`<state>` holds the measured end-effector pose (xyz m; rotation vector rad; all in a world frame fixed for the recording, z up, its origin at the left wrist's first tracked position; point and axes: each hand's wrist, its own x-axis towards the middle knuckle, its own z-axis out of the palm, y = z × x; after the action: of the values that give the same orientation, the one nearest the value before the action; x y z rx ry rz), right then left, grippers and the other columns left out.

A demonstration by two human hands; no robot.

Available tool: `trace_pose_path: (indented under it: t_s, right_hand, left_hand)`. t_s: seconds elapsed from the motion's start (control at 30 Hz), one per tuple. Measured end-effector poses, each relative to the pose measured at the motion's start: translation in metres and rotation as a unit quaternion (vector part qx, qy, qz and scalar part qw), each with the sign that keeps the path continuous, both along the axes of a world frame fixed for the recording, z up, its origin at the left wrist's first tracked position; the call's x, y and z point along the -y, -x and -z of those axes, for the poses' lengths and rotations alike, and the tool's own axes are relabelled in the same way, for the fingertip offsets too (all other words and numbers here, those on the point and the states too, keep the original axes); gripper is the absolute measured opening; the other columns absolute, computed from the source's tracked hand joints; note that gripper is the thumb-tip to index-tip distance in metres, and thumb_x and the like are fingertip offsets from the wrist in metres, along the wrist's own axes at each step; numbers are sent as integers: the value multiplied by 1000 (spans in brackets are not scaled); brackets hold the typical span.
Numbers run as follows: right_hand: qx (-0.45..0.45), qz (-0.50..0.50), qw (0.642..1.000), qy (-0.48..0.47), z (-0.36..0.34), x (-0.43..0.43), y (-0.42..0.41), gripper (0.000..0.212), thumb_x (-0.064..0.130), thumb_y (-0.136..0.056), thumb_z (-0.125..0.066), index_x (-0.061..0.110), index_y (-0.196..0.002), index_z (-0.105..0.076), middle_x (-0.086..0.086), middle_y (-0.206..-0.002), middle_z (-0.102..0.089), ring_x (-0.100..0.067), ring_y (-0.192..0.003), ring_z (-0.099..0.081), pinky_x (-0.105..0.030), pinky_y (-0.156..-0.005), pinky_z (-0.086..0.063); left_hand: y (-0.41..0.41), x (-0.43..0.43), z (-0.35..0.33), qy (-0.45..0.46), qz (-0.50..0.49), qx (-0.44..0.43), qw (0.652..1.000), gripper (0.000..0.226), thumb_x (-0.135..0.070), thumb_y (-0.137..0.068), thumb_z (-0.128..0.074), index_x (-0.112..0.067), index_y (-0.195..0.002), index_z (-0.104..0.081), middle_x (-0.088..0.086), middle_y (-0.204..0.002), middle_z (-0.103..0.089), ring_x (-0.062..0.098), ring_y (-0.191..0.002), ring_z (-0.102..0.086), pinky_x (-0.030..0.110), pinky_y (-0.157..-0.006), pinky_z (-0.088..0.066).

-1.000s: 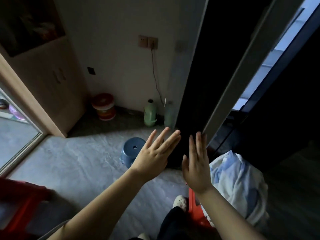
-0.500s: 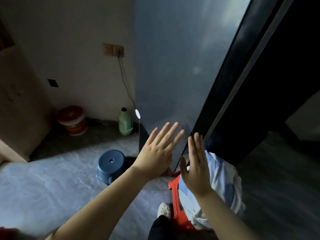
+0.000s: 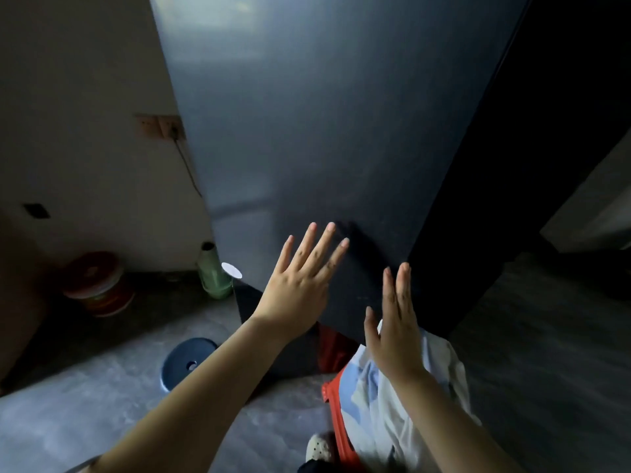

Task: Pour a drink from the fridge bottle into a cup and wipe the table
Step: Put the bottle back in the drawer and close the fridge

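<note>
green bottle [image 3: 213, 274] on floor by wall, far left. left hand [image 3: 300, 281] flat, fingers spread, empty, at dark fridge door [image 3: 324, 131]. right hand [image 3: 396, 332] flat, empty, near door edge. door likely heavy, smooth; take hold at edge. fridge bottle, cup unseen.

— What do you have on the floor by the wall?
— You've a blue stool [image 3: 186, 361], a green bottle [image 3: 213, 276] and a red-lidded tub [image 3: 97, 285].
— And lower right?
— A red stool [image 3: 333, 404] carrying pale bundled cloth [image 3: 440, 367]; a wall socket [image 3: 160, 126] with its cord hanging.
</note>
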<state>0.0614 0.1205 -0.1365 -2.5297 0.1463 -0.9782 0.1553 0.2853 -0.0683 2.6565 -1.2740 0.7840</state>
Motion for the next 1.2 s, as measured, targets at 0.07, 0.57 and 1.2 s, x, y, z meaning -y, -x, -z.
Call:
trace_pose_path:
  t_s: [0.07,0.57,1.2]
  right_hand:
    - [0,11,1000,-21,-2,14,-16,63,24,-93,-40,10,-149,-15,3,-160,10,-24,-147,-8,-26,-117,-17]
    - [-74,138,987,32,-16,52,-130,74,18,-86,-43,3,-150,-7,-15,-158,4,-32,-146,3,-40,-120,2]
    - [-40,79,996,27,-13,89,-188,75,15,-87,-48,3,-150,-9,-12,-159,10,-27,-147,3,-44,-119,-9]
  left_hand:
    - [-17,11,-4,-5,-7,4,1000,84,-17,-76,-62,-17,-150,-23,11,-157,-17,33,-144,-16,55,-112,-24]
    - [-108,68,-5,-32,-62,26,997,81,-21,-79,-62,-17,-150,-24,5,-159,-9,25,-147,-8,60,-112,-18]
    - [-139,98,-1,-10,-90,43,995,82,-16,-76,-60,-15,-150,-25,5,-159,-14,25,-147,-9,63,-110,-20]
